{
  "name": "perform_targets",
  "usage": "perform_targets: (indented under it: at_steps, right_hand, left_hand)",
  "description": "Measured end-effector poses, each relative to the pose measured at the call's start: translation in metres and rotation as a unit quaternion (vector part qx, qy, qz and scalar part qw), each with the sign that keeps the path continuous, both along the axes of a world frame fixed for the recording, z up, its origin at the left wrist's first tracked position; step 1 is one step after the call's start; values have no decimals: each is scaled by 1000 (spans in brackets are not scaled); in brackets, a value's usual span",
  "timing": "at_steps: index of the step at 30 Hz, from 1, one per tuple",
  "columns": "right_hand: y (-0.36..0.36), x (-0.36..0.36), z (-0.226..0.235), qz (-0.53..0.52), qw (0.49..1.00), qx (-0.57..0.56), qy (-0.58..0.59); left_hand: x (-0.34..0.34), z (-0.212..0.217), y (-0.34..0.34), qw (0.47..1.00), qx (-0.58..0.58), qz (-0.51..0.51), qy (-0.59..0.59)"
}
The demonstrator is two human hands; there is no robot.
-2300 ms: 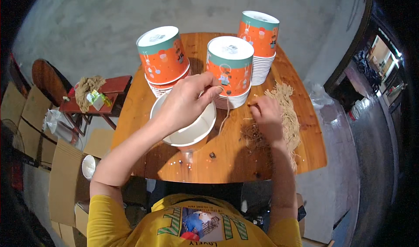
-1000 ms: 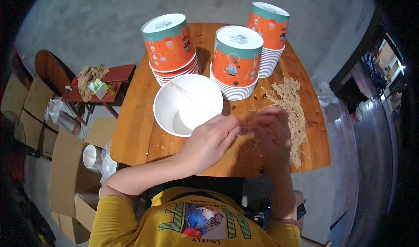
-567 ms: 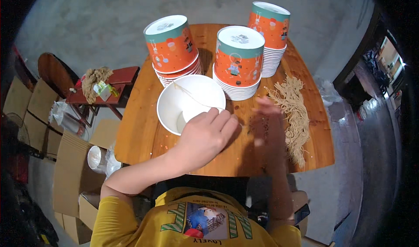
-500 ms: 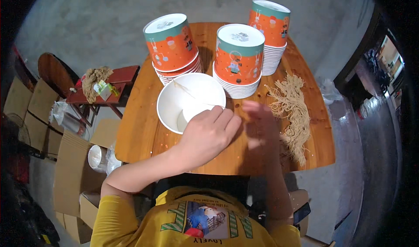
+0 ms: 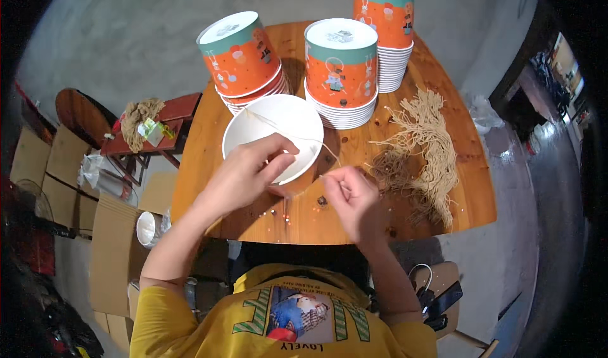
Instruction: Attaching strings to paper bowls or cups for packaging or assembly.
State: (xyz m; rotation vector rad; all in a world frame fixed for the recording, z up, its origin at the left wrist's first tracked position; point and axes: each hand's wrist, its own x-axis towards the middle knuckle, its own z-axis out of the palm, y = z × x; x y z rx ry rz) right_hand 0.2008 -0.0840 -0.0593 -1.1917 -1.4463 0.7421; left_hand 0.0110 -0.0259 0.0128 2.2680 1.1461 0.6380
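Note:
A white paper bucket point(image 5: 237, 130) lies tilted near the middle of the wooden table, its open mouth facing up and toward me. A thin beige cord point(image 5: 285, 133) stretches across the mouth and past the rim to my right hand point(image 5: 354, 200). That hand is closed in a pinch on the cord's end, at the bucket's right. My left hand point(image 5: 244, 174) reaches over the bucket's near left side, thumb and forefinger slightly apart with nothing visible between them. Part of the bucket is hidden behind the left hand.
Stacks of upturned orange-and-green paper buckets point(image 5: 342, 79) stand on the table's far side. A bundle of beige cords point(image 5: 434, 149) lies at the right. Small coloured beads point(image 5: 287, 219) dot the near edge. A red bench point(image 5: 171, 114) and cardboard point(image 5: 114, 244) are at the left.
My left hand has moved left and loosened from its closed grip by the rim. The right hand has come lower and nearer, drawing the cord end out to the bucket's right.

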Motion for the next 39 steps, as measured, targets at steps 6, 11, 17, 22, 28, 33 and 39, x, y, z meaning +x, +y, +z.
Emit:
perform_targets:
  at_steps: [6,11,17,22,28,33,39]
  right_hand:
    - [8,-22,-19,-52,989,119,-77]
    - [7,-25,-20,-56,987,116,-93]
    - [7,-25,-17,-47,993,94,-47]
    - [-3,-19,-3,25,998,25,55]
    - [-3,-16,-4,45,996,19,71]
    - [-4,-15,-7,62,994,13,89]
    - [-5,-16,-8,57,993,15,99]
  left_hand:
    - [-3,-1,-4,991,-130,11,10]
    - [-3,-6,-1,995,-94,-29,-16]
    - [3,0,-9,989,124,-77,-18]
    - [7,-6,-14,977,178,-117,30]
    - [8,-8,-17,971,203,-117,35]
    - [7,-9,-16,968,215,-124,37]
    - [10,-13,-18,979,176,-99,3]
